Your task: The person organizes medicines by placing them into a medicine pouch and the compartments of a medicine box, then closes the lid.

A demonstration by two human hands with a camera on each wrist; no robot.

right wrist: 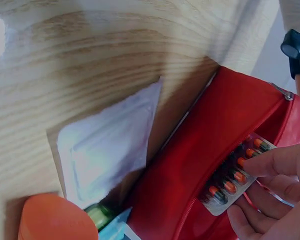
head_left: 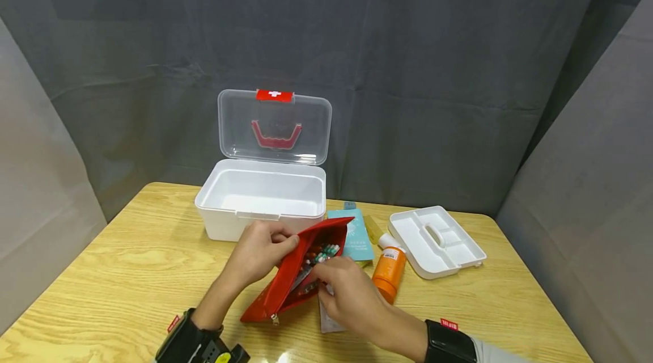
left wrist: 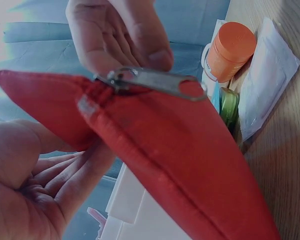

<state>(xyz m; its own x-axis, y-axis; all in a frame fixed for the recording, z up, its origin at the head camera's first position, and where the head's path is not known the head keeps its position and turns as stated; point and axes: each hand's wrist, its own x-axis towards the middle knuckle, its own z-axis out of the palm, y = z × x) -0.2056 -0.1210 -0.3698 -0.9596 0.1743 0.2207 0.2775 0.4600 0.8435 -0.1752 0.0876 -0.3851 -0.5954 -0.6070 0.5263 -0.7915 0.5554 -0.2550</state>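
Note:
A red zippered pouch [head_left: 278, 289] is held up over the table, its mouth gaping. My left hand [head_left: 260, 252] grips its upper edge between thumb and fingers, with the metal zipper pull [left wrist: 165, 82] hanging at the near corner. At the opening, my right hand [head_left: 352, 292] pinches a silver blister pack [right wrist: 227, 187] of orange and dark green capsules, partly inside the pouch. More blister packs [head_left: 326, 252] with green-tipped capsules show within. Under the right hand lies a white sachet [right wrist: 110, 142] on the table.
Behind the pouch stands a white first-aid box [head_left: 224, 227], its clear lid [head_left: 234, 125] raised. A light blue packet [head_left: 357, 235], a yellow item [head_left: 373, 229] and an orange bottle [head_left: 390, 272] lie to the right. Farther right is a white divided tray [head_left: 420, 249].

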